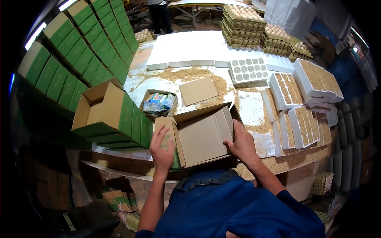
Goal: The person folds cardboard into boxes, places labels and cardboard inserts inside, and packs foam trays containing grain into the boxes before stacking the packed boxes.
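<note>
An open cardboard box (pixel 202 139) stands at the table's near edge, against my body, with a flat brown cardboard piece inside it. My left hand (pixel 162 148) lies on the box's left flap with its fingers spread. At the right side, my right hand (pixel 240 142) grips the box wall, its thumb inside and its fingers outside. Just behind the box is a small carton (pixel 174 106) of blue and white packets (pixel 158 102). Flat cardboard sheets (pixel 198 91) lie beyond it.
Green boxes (pixel 59 79) are stacked at the left, one open box (pixel 99 107) nearest. White foam trays (pixel 249 70), some filled with sawdust, stand at the right. Egg trays (pixel 243 27) are piled at the back. A person (pixel 158 16) stands beyond the table.
</note>
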`<act>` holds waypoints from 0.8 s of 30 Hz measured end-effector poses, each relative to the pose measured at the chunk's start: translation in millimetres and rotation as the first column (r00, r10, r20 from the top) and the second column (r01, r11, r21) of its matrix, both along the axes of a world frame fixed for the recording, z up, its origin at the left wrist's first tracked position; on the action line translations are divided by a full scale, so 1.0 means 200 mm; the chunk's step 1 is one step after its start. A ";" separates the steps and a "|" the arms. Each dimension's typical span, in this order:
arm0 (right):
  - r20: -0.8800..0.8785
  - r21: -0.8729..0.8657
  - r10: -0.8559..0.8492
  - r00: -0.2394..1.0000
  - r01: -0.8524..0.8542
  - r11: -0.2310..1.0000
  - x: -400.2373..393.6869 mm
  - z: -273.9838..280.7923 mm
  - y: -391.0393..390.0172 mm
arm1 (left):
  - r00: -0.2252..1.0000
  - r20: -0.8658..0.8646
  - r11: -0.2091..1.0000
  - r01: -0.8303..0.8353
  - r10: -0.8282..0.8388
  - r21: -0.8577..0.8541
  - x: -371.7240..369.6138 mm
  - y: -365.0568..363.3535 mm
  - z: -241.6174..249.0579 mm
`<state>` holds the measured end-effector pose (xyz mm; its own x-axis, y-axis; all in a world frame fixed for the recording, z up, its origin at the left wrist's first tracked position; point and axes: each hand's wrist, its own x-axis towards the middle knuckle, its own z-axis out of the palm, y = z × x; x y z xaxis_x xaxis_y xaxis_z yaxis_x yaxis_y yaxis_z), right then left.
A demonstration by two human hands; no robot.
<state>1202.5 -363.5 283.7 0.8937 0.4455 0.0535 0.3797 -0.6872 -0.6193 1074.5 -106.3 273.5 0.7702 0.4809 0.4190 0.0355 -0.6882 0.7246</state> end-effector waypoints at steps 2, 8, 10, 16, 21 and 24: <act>0.061 0.012 -0.013 0.998 0.012 1.000 -0.04 0.04 0.01 | 0.998 0.016 0.996 -0.063 0.064 -0.063 0.07 0.12 -0.04; 0.357 -0.013 0.136 0.924 -0.141 0.990 -0.05 0.07 -0.03 | 0.993 -0.079 0.978 -0.103 0.090 -0.183 0.46 0.53 -0.41; 0.252 0.200 0.071 0.965 -0.123 0.972 -0.02 0.04 -0.03 | 0.966 -0.205 0.982 -0.175 0.157 -0.071 0.63 0.67 -0.59; 0.223 0.251 -0.075 0.972 0.017 0.968 0.02 0.06 -0.05 | 0.857 -0.458 0.969 -0.182 0.238 0.165 0.99 0.82 -0.74; 0.202 0.257 -0.117 0.972 0.063 0.964 0.04 0.03 -0.05 | 0.737 -0.610 0.949 -0.144 0.291 0.279 1.08 0.88 -0.81; 0.254 0.248 -0.091 0.963 0.026 0.968 0.06 0.01 -0.04 | 0.755 -0.581 0.952 -0.220 0.305 0.214 1.08 0.90 -0.84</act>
